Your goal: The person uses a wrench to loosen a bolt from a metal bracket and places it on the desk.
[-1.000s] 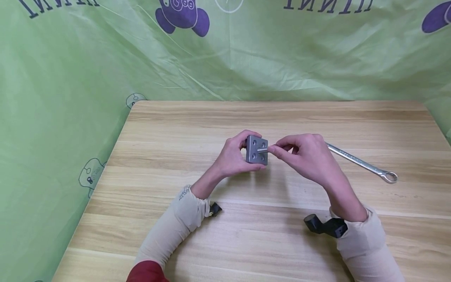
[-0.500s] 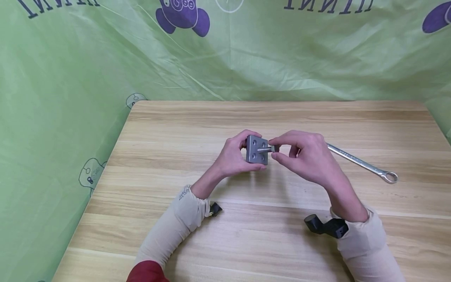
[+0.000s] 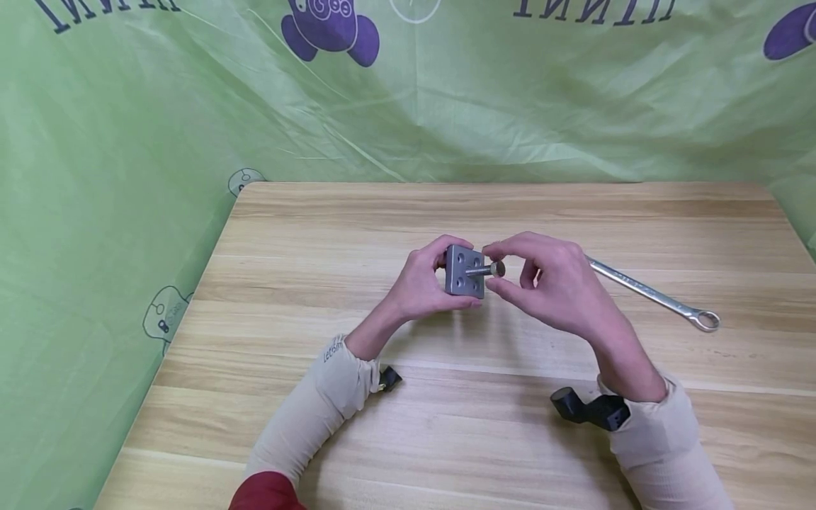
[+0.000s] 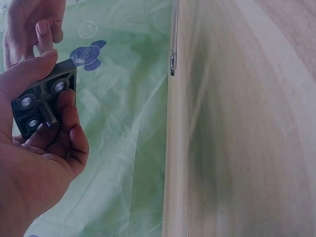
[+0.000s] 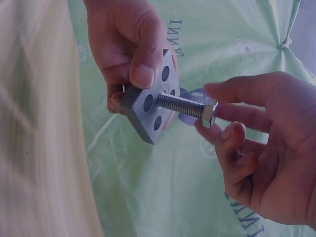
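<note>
Head view, centre of frame: your left hand [image 3: 417, 283] grips the metal plate [image 3: 467, 287]; your right hand [image 3: 554, 283] has its fingers spread around the bolt [image 5: 183, 105] jutting from it. This looks like hand-turning; the next turn calls for pinching the bolt's head.

You face a wooden table [image 3: 357, 212], with a silver wrench [image 3: 644, 289] lying on its right side. Behind the table and to your left hangs a green curtain [image 3: 542, 120] with purple cartoon figures [image 3: 328, 32] and lettering [image 3: 593, 10].

Wrench [image 3: 650, 291] on lt. wood tbl [image 3: 357, 219]
</note>
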The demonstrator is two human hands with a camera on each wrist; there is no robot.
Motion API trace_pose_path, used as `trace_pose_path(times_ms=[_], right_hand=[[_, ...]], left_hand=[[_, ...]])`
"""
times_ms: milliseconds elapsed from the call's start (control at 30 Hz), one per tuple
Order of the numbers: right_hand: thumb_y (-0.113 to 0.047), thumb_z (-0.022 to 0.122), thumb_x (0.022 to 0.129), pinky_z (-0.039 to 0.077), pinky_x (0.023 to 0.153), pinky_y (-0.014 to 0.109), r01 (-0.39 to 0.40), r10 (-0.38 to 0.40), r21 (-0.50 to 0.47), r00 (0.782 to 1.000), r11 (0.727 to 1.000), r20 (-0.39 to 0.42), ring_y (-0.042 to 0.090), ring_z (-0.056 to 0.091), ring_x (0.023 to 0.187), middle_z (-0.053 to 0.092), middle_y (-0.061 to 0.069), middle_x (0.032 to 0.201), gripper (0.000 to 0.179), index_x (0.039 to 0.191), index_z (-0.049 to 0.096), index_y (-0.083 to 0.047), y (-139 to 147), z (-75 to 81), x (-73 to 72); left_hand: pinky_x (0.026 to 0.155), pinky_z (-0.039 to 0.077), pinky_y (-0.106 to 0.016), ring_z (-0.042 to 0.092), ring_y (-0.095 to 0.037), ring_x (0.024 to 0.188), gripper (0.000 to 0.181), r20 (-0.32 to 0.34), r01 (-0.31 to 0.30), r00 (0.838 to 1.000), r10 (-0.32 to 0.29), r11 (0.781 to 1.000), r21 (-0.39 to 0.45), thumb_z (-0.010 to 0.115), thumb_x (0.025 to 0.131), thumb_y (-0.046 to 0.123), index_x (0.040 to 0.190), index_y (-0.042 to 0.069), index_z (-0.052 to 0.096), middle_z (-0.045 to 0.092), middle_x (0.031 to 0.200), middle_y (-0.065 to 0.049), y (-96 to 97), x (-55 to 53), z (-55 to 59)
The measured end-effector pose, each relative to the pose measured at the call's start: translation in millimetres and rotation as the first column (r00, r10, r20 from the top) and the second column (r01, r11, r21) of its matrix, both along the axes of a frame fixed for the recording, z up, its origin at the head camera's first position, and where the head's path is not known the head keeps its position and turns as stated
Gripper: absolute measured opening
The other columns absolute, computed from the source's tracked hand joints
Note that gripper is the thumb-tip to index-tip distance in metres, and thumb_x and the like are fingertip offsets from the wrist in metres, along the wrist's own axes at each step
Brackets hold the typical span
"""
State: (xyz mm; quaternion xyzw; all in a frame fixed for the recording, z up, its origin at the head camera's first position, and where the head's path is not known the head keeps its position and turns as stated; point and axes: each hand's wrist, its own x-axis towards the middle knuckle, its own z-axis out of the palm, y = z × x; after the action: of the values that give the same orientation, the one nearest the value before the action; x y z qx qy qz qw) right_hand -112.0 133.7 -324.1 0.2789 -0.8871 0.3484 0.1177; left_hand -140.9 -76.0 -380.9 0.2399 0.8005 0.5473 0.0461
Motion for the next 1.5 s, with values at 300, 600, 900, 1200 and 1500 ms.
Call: trace_pose_path(times_ms=[300, 600, 900, 1200, 1500], right_hand=[[-0.043, 0.073, 0.083, 0.038, 0.05, 0.023, 0.16, -0.182, 0.116, 0.959, 0.98, 0.215, 0.008, 0.052, 0.054, 0.072, -0.002, 0.075, 0.027, 0.092, 0.077, -0.017, -0.2, 7.0, 0.2], [-0.037, 0.073, 0.084, 0.038, 0.05, 0.022, 0.156, -0.175, 0.113, 0.965, 0.981, 0.195, 0.008, 0.052, 0.054, 0.073, -0.001, 0.073, 0.023, 0.09, 0.078, -0.016, -1.6, 5.5, 1.0], [-0.018, 0.079, 0.078, 0.037, 0.047, 0.02, 0.073, -0.077, 0.057, 0.995, 0.996, 0.064, -0.001, 0.045, 0.049, 0.074, -0.002, 0.08, 0.018, 0.096, 0.076, -0.013, 0.1, 1.3, 0.5], [0.001, 0.077, 0.074, 0.036, 0.048, 0.013, -0.026, 0.026, -0.012, 0.999, 1.0, -0.023, -0.001, 0.044, 0.052, 0.075, 0.003, 0.091, 0.025, 0.095, 0.076, -0.012, 1.2, -1.1, 0.1], [-0.01, 0.08, 0.075, 0.038, 0.05, 0.015, -0.008, 0.008, -0.008, 1.0, 1.0, -0.003, 0.0, 0.045, 0.053, 0.074, 0.001, 0.091, 0.025, 0.099, 0.074, -0.014, 0.7, -0.1, 0.6]], left_hand=[[0.086, 0.053, -0.038, 0.069, -0.019, 0.086, 0.07, -0.002, 0.001, 1.0, -0.001, 1.0, -0.001, 0.09, 0.059, 0.008, 0.121, 0.005, 0.056, 0.07, 0.106, -0.013, 0.0, -0.4, 0.3], [0.085, 0.052, -0.031, 0.069, -0.019, 0.087, 0.07, -0.002, 0.002, 1.0, -0.002, 1.0, -0.002, 0.09, 0.059, 0.007, 0.12, 0.005, 0.056, 0.071, 0.106, -0.013, 0.3, -0.2, -0.2], [0.082, 0.053, -0.038, 0.069, -0.018, 0.085, 0.069, -0.007, 0.004, 1.0, -0.004, 1.0, 0.002, 0.09, 0.06, 0.009, 0.12, 0.005, 0.056, 0.071, 0.104, -0.013, -0.2, -0.2, -0.2], [0.081, 0.054, -0.041, 0.068, -0.019, 0.084, 0.069, 0.005, 0.004, 1.0, -0.004, 1.0, 0.007, 0.09, 0.059, 0.007, 0.12, 0.005, 0.056, 0.07, 0.103, -0.014, 0.1, 0.0, -1.2], [0.081, 0.053, -0.039, 0.068, -0.018, 0.083, 0.069, -0.002, 0.001, 1.0, -0.001, 1.0, -0.003, 0.09, 0.06, 0.009, 0.12, 0.005, 0.056, 0.07, 0.103, -0.013, -0.2, -0.2, -0.2]])
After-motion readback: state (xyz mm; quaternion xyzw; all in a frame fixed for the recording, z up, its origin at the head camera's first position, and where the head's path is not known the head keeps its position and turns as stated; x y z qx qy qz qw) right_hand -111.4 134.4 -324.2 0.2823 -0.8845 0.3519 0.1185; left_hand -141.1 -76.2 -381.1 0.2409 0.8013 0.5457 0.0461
